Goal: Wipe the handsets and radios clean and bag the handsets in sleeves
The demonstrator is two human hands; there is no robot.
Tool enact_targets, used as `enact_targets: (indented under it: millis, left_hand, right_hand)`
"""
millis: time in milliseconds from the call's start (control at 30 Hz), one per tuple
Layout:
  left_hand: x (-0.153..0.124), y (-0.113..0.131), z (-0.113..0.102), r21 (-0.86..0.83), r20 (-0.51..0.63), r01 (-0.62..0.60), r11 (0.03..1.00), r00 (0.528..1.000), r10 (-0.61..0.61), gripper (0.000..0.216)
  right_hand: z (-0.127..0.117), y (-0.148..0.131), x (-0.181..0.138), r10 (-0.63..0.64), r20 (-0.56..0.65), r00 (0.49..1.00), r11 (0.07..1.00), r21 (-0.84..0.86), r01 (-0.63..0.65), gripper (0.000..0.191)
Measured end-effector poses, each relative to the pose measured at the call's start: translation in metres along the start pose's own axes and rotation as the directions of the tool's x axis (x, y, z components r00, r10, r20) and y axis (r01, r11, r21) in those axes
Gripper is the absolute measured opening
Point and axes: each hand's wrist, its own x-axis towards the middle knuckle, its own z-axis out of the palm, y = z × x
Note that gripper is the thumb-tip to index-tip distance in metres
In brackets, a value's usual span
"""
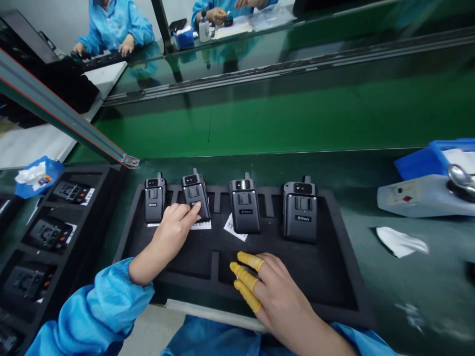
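Note:
A black foam tray (334, 277) lies in front of me with several black "Riton" devices standing in its back row. My left hand (174, 230) reaches to the second device from the left (195, 195), fingertips pinching its lower edge. White paper labels (235, 228) lie under the devices. The leftmost device (155, 199) is just beside that hand. My right hand (272, 294), with yellow finger cots on three fingers, rests flat and spread on the tray's front part, holding nothing. Two more devices (244, 205) (300, 210) stand to the right.
Another black tray (48, 232) with devices fills the left. A blue bin with white cloth (35, 175) sits at far left. A white machine (426, 195), a blue box (434, 158) and a white wipe (401, 241) are at right. People in blue coats (115, 27) work across the green conveyor (282, 118).

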Motion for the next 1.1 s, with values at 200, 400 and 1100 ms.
enact_targets:
  millis: [200,400,1100]
  left_hand:
    - [0.001,-0.001,0.000,-0.013,-0.005,0.008,1.000,1.000,-0.008,0.026]
    - [-0.002,0.000,0.000,-0.018,-0.025,0.016,1.000,1.000,-0.017,0.024]
    - [0.032,-0.008,0.003,-0.270,0.039,0.189,0.944,0.982,-0.185,0.018]
  right_hand:
    - [-0.001,0.000,-0.001,0.009,0.022,1.000,1.000,0.003,-0.009,0.021]
    - [-0.001,0.001,0.000,-0.003,0.004,1.000,1.000,0.003,0.003,0.019]
    - [0.000,0.000,0.000,0.002,-0.040,0.999,0.999,-0.041,-0.004,0.021]
